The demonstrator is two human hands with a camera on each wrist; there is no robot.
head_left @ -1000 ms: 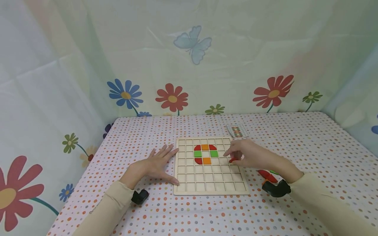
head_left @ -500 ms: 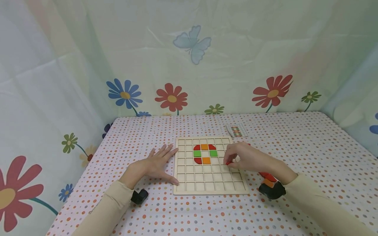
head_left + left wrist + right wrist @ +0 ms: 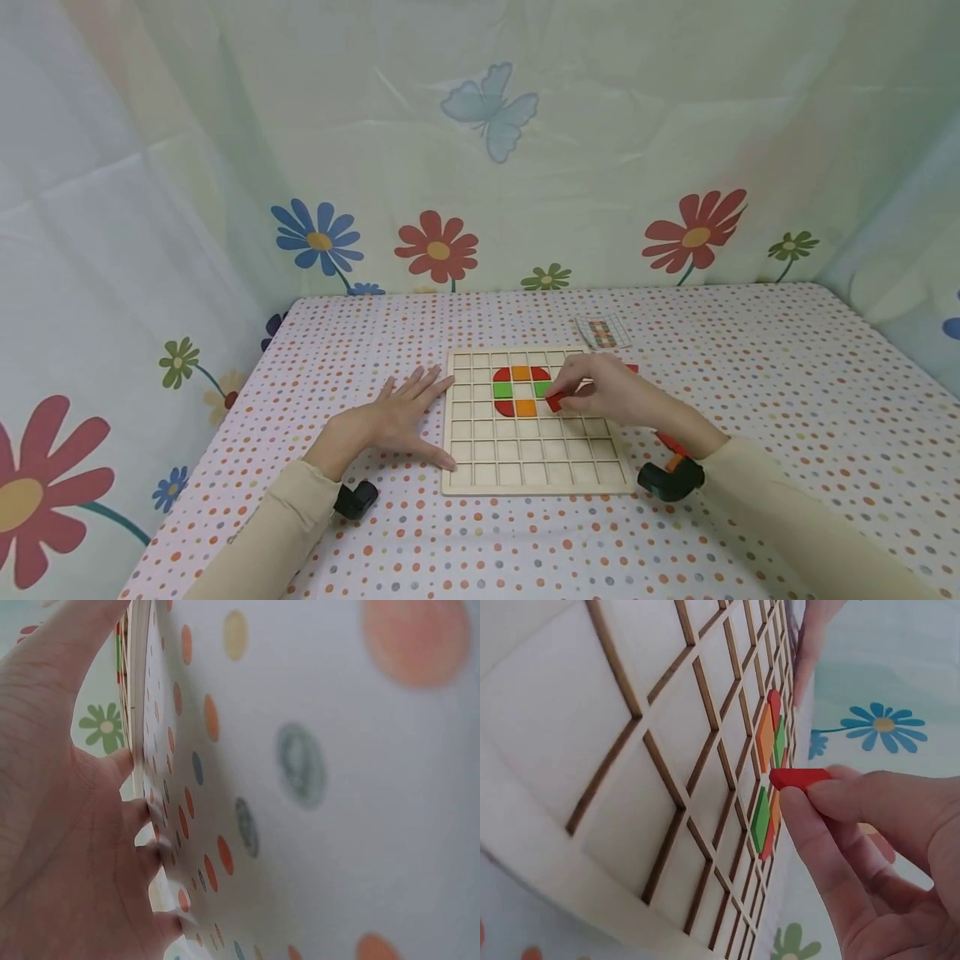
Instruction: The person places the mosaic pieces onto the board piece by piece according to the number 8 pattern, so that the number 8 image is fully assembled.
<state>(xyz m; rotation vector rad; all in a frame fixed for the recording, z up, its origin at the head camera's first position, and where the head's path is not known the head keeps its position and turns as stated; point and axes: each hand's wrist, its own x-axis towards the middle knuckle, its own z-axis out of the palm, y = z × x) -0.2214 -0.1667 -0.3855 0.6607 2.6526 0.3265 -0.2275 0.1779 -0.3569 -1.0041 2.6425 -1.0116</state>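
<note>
Beige cloth covers both forearms nearest the camera, the left sleeve (image 3: 262,533) coming in toward the board's near left corner and the right sleeve (image 3: 810,525) from beyond its near right corner. Dotted cloth covers the worktop (image 3: 480,546) under and around the board. One black wrist device (image 3: 356,498) sits left of the board; another (image 3: 671,479) sits just right of it.

Beside the board's left edge, the left hand (image 3: 401,419) is spread wide, thumb and forefinger tips at that edge. The wooden board (image 3: 536,475) lies flat, ruled into square cells by raised strips. Right of it, partly hidden by the right forearm, are a loose red piece (image 3: 672,443) and an orange piece (image 3: 674,461).

Over the board's right half, the right hand (image 3: 611,387) pinches a red tile (image 3: 555,402) between thumb and fingers, tilted, just beside the ring of coloured tiles; whether it touches the board I cannot tell. That ring, in the board's far half, has a green tile (image 3: 502,390) on the left and an orange tile (image 3: 521,373) on its far side.

Just beyond the board's far right corner lies a printed card (image 3: 603,332). Farther behind the board hangs a backdrop (image 3: 600,167) with flowers and a pale blue butterfly (image 3: 491,108).
</note>
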